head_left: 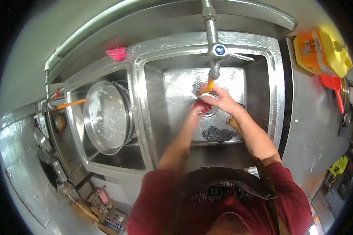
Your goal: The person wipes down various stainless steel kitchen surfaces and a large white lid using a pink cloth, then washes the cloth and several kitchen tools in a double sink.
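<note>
Both hands are low in the right basin of a stainless steel double sink [138, 88], under the tap [214, 58]. A red cloth or pad [204, 106] is in my left hand [196, 111], pressed toward a small pale item [206, 95]. My right hand [222, 101] grips that item beside the orange hose end [209, 85] on the spout. Fingers and blur hide most of the item, so its kind is unclear. A dark metal scouring pad [219, 134] lies on the basin floor. Near it, a tan wooden-looking object [232, 122] is partly behind my right forearm.
Large round metal pans [106, 117] lean in the left basin. A pink cloth [116, 54] sits on the sink's back ledge. On the right counter [309, 117] stand a yellow jug [323, 54] with an orange label and a red plastic scoop [335, 88]. An orange hose [72, 104] reaches the left basin.
</note>
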